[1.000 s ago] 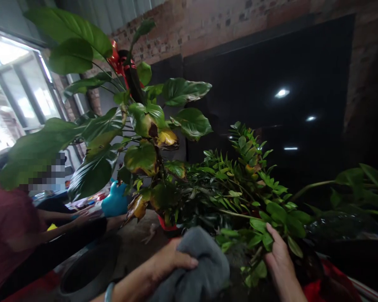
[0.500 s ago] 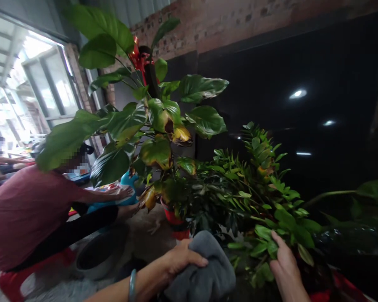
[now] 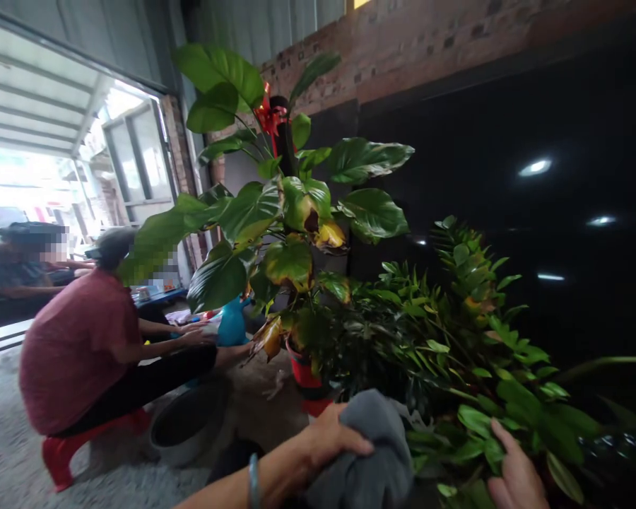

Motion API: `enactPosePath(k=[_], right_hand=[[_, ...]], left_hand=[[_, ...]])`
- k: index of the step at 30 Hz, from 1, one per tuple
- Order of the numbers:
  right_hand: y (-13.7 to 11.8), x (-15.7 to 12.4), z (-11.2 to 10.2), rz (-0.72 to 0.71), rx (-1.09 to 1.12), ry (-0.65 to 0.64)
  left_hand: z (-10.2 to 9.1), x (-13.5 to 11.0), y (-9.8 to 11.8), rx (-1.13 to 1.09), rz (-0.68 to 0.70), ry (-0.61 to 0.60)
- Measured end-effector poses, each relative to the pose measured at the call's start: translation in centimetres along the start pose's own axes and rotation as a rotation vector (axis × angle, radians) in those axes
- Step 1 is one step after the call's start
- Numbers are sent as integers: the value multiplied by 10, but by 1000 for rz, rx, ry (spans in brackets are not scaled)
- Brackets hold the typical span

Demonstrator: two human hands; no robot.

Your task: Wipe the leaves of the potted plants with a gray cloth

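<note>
My left hand (image 3: pixel 339 438), with a pale bracelet at the wrist, grips a bunched grey cloth (image 3: pixel 376 452) at the bottom middle. Its thumb lies over the cloth. At the lower right, my right hand (image 3: pixel 516 470) is closed at a leafy green branch (image 3: pixel 474 420), the thumb against the leaves. Foliage partly hides its other fingers. The branch belongs to a dense plant with many small glossy leaves, spreading before a dark panel. To its left rises a tall plant (image 3: pixel 254 208) with large leaves, some yellowed and brown, in a red pot (image 3: pixel 301 367).
A person in a red shirt (image 3: pixel 79 339) sits on a red stool (image 3: pixel 58 459) at left, hands stretched forward near a blue object (image 3: pixel 233 322). A dark basin (image 3: pixel 183 431) stands on the floor. Another person (image 3: pixel 10 272) sits farther back. A dark shiny panel (image 3: pixel 482 162) stands behind the plants.
The view has swung left, so the plants and both hands appear farther right. The seated person's hands have drawn back slightly. My left hand keeps the cloth; my right stays at the leaves.
</note>
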State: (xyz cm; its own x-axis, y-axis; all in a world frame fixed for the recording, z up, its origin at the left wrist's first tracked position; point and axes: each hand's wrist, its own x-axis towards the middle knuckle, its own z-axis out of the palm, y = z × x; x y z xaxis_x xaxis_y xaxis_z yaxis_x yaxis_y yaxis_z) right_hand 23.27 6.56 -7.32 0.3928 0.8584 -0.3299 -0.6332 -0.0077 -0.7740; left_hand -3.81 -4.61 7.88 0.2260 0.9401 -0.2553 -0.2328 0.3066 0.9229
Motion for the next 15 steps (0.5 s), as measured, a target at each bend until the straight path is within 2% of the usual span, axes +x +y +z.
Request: enactPosePath(k=[1,3,5,7,9,10,12,13,15], right_hand=[[-1,1,-4,5,-19,0],[-2,0,-11,5,-62,22],[-4,-2,-16,-20,-109,24],[-6,-4,-16,-49,-151,32],[-9,-3,-10,-44,-180,67],[-11,-3,-7,-27,-188,97],[-14,0,-1,7,-213,158],[-14,1,0,15,-226,178],[-14,3,-3,-8,-257,168]], left_hand=[[-8,-10,2,0,24,-46],[-25,-26,25,-29,171,-26],[-41,-31,65,-67,372,137],[-55,-25,101,-121,480,297],[-65,-13,113,-189,502,484],[-69,-7,107,-204,472,572],[-73,-3,76,-178,343,678],[-74,-5,55,-134,258,652],[-74,-17,15,-111,106,523]])
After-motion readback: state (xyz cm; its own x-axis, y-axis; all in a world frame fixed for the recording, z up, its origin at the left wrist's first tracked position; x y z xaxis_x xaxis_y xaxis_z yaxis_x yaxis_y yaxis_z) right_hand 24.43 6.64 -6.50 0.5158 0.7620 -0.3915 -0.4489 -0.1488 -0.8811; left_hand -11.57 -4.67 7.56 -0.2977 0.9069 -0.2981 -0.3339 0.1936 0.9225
